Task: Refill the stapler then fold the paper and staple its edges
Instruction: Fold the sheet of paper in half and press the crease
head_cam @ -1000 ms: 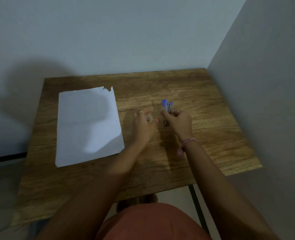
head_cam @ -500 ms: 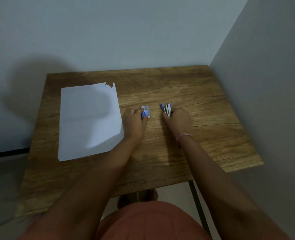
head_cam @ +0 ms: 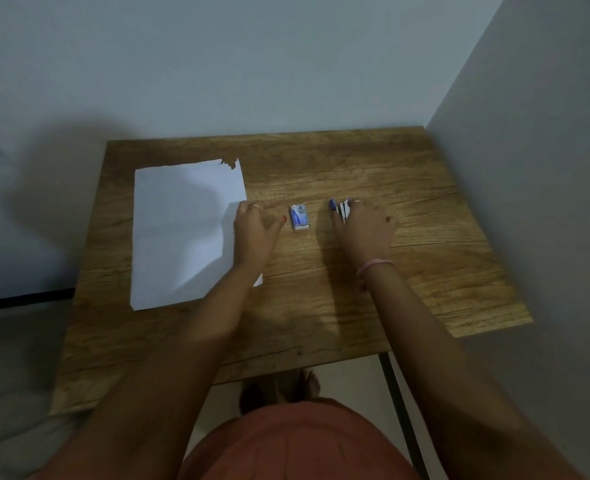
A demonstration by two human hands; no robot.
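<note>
- Right hand (head_cam: 363,225) grips stapler (head_cam: 341,210) on table (head_cam: 425,271); left hand (head_cam: 255,230) loosely curled, empty, beside staple box (head_cam: 300,217).
- Paper (head_cam: 179,233) flat at left.
- Suggest: steady stapler, seat staples squarely.

Both your arms reach forward, roughly parallel, forearms bare. Your left hand (head_cam: 255,230) lies palm down with its fingers loosely curled and holding nothing, a ring on one finger. Your right hand (head_cam: 363,226), well apart to its right, is also palm down, its fingers curled around the stapler (head_cam: 342,209). A pink band circles your right wrist.
</note>
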